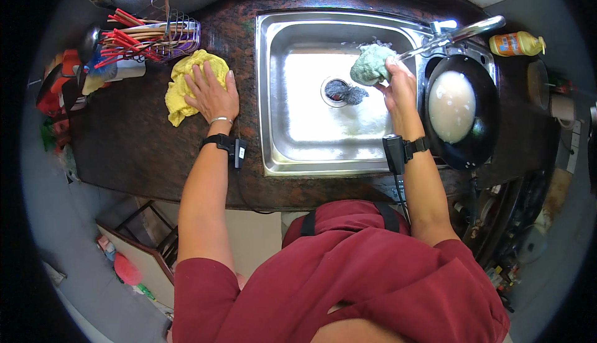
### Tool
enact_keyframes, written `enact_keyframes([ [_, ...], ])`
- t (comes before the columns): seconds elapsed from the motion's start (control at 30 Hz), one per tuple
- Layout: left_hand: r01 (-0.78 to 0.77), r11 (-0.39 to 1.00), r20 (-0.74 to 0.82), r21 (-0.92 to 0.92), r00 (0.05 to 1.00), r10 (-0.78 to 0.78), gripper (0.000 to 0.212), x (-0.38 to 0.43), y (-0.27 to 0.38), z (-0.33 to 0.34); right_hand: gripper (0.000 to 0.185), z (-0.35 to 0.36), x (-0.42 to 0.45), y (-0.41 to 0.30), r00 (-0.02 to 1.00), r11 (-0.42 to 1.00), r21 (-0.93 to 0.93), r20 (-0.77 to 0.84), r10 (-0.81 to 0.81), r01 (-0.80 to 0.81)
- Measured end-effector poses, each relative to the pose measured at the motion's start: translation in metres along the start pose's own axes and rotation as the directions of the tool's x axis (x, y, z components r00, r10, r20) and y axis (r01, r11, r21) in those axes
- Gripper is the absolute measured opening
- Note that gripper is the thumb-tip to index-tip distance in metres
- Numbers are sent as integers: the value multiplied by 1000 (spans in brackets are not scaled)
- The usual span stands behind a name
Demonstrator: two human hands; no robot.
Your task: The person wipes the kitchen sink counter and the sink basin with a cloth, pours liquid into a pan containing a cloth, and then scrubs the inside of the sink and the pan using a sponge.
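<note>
My left hand (213,92) lies flat, fingers spread, on a crumpled yellow cloth (179,92) left of the sink. With my right hand (400,82) I grip a wet, bunched green cloth (370,65) over the right side of the stainless steel sink (298,131). Water streams from the chrome faucet (475,27) onto this cloth and my fingers. Down at the sink's drain (329,97) sits a dark grey wire scourer (357,95), partly over the opening.
A black wok (487,124) with cloudy liquid in it stands right of the basin. Behind it is a yellow bottle (517,44). A wire rack (191,37) of chopsticks and utensils lies at the back left of the dark stone countertop (126,128).
</note>
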State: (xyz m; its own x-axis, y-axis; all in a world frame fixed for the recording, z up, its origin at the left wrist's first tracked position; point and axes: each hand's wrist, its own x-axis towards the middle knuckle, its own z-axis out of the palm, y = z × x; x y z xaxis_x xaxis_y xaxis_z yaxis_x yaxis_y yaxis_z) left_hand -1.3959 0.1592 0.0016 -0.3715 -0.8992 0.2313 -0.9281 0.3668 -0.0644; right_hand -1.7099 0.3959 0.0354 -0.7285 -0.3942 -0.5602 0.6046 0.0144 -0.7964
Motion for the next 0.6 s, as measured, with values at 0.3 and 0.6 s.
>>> enact_keyframes([
  [0.3, -27, 999, 53, -21, 998, 28, 68, 2, 0, -5, 42, 15, 21, 56, 975, 990, -132, -221, 20, -51],
  [0.6, -43, 999, 66, -22, 997, 44, 68, 5, 8, -8, 43, 24, 146, 166, 914, 635, -772, -277, -295, -28],
])
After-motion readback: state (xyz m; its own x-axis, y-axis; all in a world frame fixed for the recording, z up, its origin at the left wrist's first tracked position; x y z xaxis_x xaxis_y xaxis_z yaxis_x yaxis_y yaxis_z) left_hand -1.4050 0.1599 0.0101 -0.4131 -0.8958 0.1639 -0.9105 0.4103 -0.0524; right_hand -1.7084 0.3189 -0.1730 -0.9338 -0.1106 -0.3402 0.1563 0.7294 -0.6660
